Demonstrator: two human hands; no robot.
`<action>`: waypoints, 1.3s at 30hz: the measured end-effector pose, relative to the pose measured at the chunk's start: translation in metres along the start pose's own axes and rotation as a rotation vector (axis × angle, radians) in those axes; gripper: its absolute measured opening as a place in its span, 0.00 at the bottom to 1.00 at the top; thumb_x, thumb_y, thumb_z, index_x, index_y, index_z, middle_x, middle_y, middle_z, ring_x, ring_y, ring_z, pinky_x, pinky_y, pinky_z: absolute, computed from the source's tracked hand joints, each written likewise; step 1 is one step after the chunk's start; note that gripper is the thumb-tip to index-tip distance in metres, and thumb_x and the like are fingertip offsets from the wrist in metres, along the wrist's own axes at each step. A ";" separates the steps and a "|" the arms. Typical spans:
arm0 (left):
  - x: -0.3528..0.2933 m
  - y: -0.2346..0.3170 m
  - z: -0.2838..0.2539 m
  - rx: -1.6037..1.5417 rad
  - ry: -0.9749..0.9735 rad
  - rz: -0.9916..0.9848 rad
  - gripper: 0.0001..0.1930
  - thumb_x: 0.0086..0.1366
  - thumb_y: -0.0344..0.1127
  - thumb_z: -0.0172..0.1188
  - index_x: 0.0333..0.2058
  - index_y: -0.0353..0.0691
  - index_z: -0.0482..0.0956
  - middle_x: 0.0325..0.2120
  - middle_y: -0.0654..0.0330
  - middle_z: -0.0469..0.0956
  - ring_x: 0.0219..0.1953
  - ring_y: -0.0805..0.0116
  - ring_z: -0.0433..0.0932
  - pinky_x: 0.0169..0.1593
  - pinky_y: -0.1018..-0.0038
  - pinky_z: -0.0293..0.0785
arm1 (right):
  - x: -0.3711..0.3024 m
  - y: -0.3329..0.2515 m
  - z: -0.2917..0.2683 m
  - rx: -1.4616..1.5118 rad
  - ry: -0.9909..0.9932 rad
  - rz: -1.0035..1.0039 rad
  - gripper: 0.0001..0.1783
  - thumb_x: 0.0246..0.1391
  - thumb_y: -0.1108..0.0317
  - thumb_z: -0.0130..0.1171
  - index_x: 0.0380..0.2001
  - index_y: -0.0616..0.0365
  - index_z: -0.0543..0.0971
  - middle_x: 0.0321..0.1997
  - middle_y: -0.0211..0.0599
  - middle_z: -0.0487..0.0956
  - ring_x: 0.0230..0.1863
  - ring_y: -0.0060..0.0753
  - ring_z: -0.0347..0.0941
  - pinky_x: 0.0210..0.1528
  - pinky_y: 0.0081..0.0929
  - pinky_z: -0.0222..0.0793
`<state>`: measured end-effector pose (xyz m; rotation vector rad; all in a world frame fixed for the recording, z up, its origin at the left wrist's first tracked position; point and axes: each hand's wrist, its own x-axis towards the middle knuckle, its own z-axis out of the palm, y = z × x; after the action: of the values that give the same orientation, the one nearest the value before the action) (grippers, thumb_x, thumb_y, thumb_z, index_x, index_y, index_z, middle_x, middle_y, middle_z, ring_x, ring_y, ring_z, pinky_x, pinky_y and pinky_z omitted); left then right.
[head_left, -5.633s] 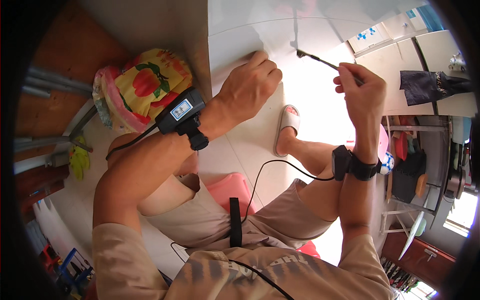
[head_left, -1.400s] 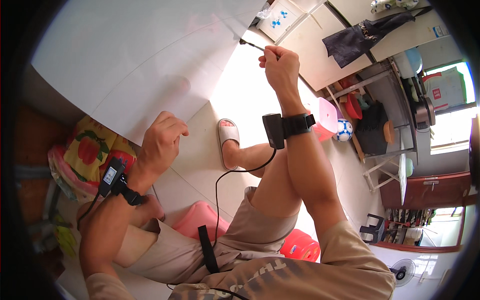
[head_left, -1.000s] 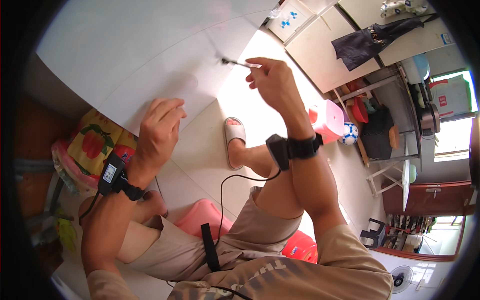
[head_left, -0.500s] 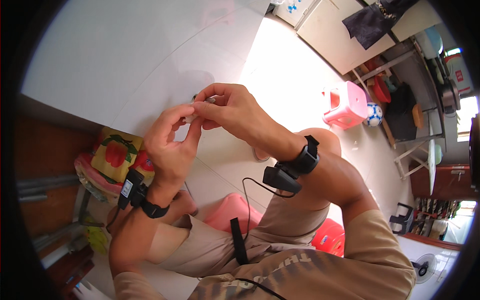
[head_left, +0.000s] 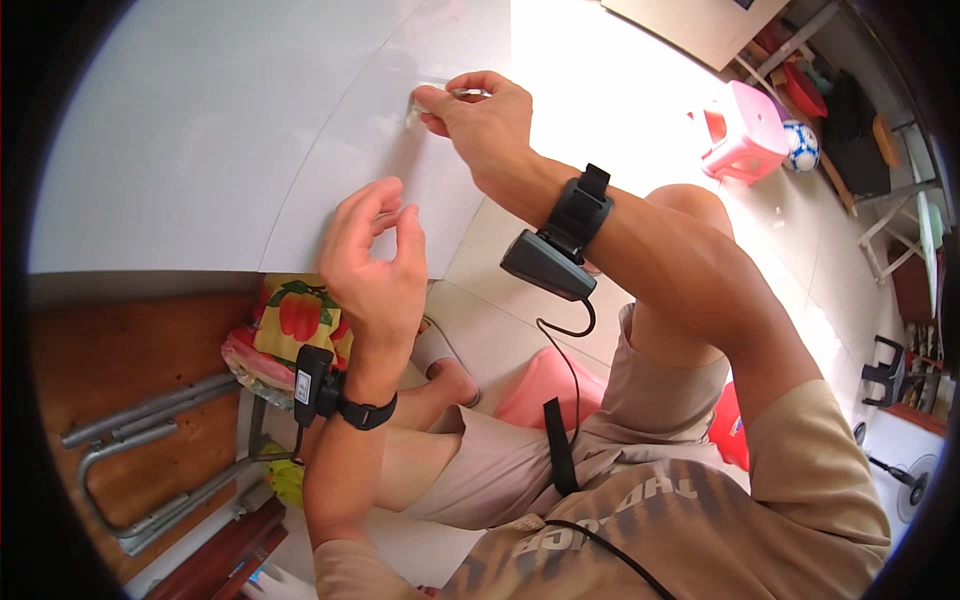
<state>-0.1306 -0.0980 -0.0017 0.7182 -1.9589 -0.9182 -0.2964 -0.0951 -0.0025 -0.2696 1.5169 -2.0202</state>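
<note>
Across the upper left, white panel [head_left: 200, 130]. Well beyond its right edge, pink stool [head_left: 752, 130]; just below its lower edge, fruit-print bag [head_left: 300, 315]. At its lower right corner, left hand [head_left: 375, 255], half-curled, thumb apart, empty. Near its right edge, right hand [head_left: 490, 125], pinching. Within that grip, thin stick [head_left: 470, 93]; at thumb and fingertip, whitish scrap [head_left: 413, 111], panel contact impossible to tell.

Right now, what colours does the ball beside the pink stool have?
The ball is white with blue markings, best seen in the head view.
</note>
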 end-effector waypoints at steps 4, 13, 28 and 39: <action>0.000 0.008 -0.010 0.115 -0.001 0.279 0.11 0.61 0.15 0.60 0.42 0.27 0.81 0.42 0.53 0.81 0.42 0.67 0.81 0.45 0.73 0.81 | -0.031 0.005 0.018 0.037 -0.134 0.027 0.14 0.49 0.74 0.73 0.30 0.66 0.76 0.23 0.38 0.81 0.23 0.26 0.80 0.26 0.23 0.76; 0.003 -0.003 -0.007 0.012 0.116 0.085 0.09 0.64 0.17 0.60 0.43 0.26 0.80 0.39 0.55 0.82 0.37 0.71 0.81 0.41 0.75 0.80 | -0.016 -0.011 0.016 0.046 -0.098 -0.197 0.11 0.53 0.75 0.69 0.30 0.63 0.74 0.27 0.39 0.84 0.31 0.27 0.84 0.30 0.18 0.79; 0.001 0.007 -0.007 0.110 0.113 0.178 0.16 0.62 0.18 0.64 0.49 0.25 0.78 0.36 0.55 0.80 0.34 0.68 0.82 0.39 0.72 0.83 | -0.072 -0.013 0.001 -0.111 -0.336 -0.033 0.12 0.55 0.69 0.67 0.33 0.63 0.74 0.25 0.36 0.81 0.26 0.19 0.75 0.26 0.20 0.70; -0.005 -0.001 -0.039 0.193 -0.081 0.100 0.14 0.66 0.35 0.63 0.42 0.27 0.81 0.28 0.58 0.81 0.27 0.70 0.79 0.32 0.78 0.73 | -0.094 -0.022 -0.025 -0.237 -0.528 -0.213 0.15 0.53 0.62 0.67 0.35 0.60 0.75 0.25 0.35 0.77 0.26 0.29 0.75 0.30 0.25 0.74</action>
<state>-0.0942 -0.1082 0.0104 0.6937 -2.1560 -0.7149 -0.2406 -0.0182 0.0269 -1.0110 1.4180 -1.7245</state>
